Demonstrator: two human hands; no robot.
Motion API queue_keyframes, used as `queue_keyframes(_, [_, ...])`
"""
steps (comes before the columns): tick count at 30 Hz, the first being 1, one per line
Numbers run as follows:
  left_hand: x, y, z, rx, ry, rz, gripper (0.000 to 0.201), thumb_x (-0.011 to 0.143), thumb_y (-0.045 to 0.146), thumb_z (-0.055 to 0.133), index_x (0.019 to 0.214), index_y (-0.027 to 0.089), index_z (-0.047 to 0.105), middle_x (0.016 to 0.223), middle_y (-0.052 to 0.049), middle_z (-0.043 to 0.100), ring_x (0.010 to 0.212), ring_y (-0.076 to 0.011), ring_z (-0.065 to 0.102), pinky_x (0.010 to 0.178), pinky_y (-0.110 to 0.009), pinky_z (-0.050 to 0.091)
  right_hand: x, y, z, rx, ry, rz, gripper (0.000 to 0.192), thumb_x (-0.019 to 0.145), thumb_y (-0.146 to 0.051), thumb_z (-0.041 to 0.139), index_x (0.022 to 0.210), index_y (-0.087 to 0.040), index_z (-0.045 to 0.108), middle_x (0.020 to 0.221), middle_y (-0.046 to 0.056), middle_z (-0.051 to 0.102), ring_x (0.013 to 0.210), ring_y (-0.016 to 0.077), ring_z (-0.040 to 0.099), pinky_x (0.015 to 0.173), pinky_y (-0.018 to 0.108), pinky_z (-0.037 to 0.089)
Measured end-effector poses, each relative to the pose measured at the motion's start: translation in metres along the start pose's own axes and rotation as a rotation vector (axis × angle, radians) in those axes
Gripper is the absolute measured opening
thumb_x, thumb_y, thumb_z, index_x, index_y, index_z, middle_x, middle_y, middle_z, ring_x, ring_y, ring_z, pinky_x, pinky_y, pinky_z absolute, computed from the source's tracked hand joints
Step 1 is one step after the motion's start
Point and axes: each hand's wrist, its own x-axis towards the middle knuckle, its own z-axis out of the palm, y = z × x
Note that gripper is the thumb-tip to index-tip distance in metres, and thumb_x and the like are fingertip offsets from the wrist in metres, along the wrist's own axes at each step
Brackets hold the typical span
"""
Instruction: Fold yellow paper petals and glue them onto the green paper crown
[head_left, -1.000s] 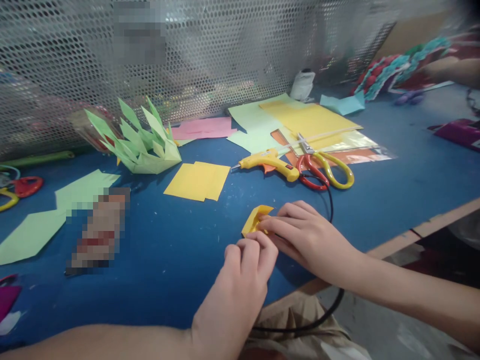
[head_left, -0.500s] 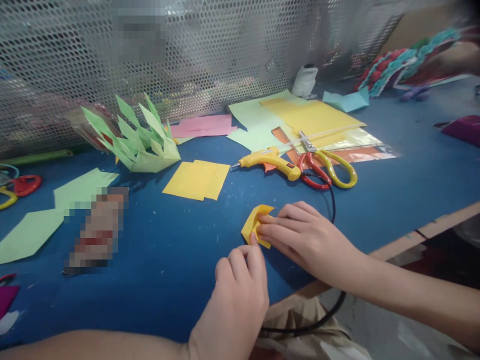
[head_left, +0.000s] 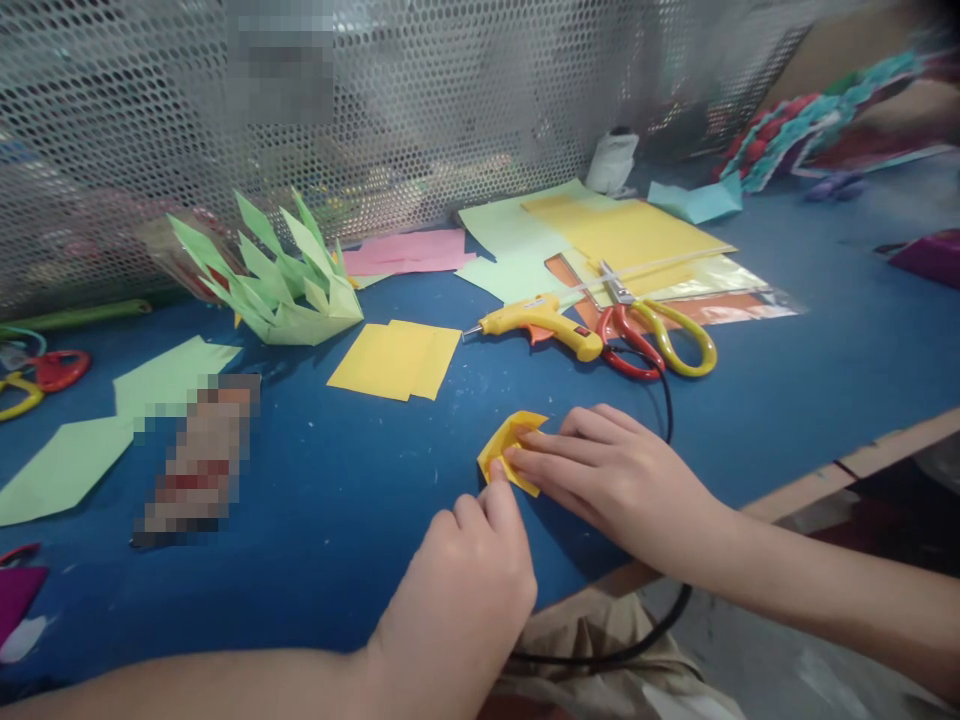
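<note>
Pressing flat, fingers together, the right hand (head_left: 622,480) is pinning the folded yellow paper (head_left: 504,452) at frame centre; the curled left hand (head_left: 465,590) is touching its lower edge.

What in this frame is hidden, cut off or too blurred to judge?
- Folded yellow paper, head view: near part covered by right hand and left hand.
- Flat object on blue table: pixelated.
- Colourful craft piece, top right: blurred.
- Glue gun cord: runs off the table edge.
</note>
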Motion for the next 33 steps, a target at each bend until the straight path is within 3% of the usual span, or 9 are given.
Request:
queue_keyframes(5, [0.004, -0.008, 0.000, -0.071, 0.078, -0.029, 0.039, 0.064, 0.010, 0.062, 0.102, 0.007, 0.071, 0.061, 0.000, 0.052, 0.044, -0.0109, 0.052, 0.034, -0.019, 0.042, 0.002, -0.001, 0.001, -0.005, 0.009, -0.008, 0.022, 0.095, -0.020, 0.045, 0.097, -0.019, 0.066, 0.099, 0.002, 0.071, 0.079, 0.0162, 0.052, 0.065, 0.032, 0.036])
queue_keyframes(10, [0.005, -0.008, -0.002, -0.052, 0.031, -0.079, 0.047, 0.063, 0.013, 0.062, 0.109, 0.002, 0.067, 0.055, 0.001, 0.049, 0.039, -0.0108, 0.050, 0.031, -0.019, 0.041, 0.001, 0.000, 0.003, -0.014, 0.018, -0.027, 0.021, 0.094, -0.017, 0.045, 0.095, -0.016, 0.066, 0.099, 0.003, 0.071, 0.079, 0.0171, 0.052, 0.065, 0.032, 0.037])
queue_keyframes(20, [0.011, -0.003, -0.001, -0.006, 0.040, -0.132, 0.040, 0.061, 0.011, 0.064, 0.100, 0.004, 0.071, 0.053, 0.000, 0.052, 0.039, -0.0104, 0.051, 0.033, -0.016, 0.041, 0.004, -0.002, -0.001, 0.059, 0.011, 0.020, 0.021, 0.095, -0.021, 0.045, 0.093, -0.015, 0.065, 0.093, 0.005, 0.071, 0.078, 0.0176, 0.049, 0.066, 0.033, 0.037])
queue_keyframes(29, [0.007, 0.000, -0.006, -0.019, 0.034, -0.136, 0.029, 0.061, 0.011, 0.064, 0.089, 0.008, 0.073, 0.058, -0.001, 0.053, 0.045, -0.0130, 0.052, 0.035, -0.021, 0.043, 0.004, -0.003, 0.002, 0.171, -0.041, 0.078, 0.019, 0.094, -0.023, 0.047, 0.090, -0.016, 0.063, 0.106, 0.008, 0.066, 0.087, 0.0200, 0.047, 0.075, 0.035, 0.041])
queue_keyframes(31, [0.006, 0.000, -0.006, -0.036, 0.058, -0.117, 0.027, 0.062, 0.012, 0.062, 0.085, 0.007, 0.074, 0.063, -0.005, 0.060, 0.048, -0.0141, 0.053, 0.038, -0.022, 0.045, 0.004, -0.002, 0.003, 0.182, -0.046, 0.084, 0.017, 0.093, -0.023, 0.047, 0.089, -0.016, 0.063, 0.102, 0.008, 0.067, 0.086, 0.0199, 0.047, 0.074, 0.035, 0.040])
queue_keyframes(33, [0.004, 0.000, -0.005, -0.037, 0.062, -0.081, 0.031, 0.066, 0.012, 0.058, 0.092, 0.007, 0.074, 0.090, -0.014, 0.069, 0.062, -0.0179, 0.061, 0.049, -0.026, 0.052, 0.004, -0.002, 0.003, 0.200, -0.056, 0.092, 0.015, 0.093, -0.022, 0.048, 0.090, -0.016, 0.062, 0.098, 0.007, 0.068, 0.083, 0.0194, 0.047, 0.073, 0.035, 0.039])
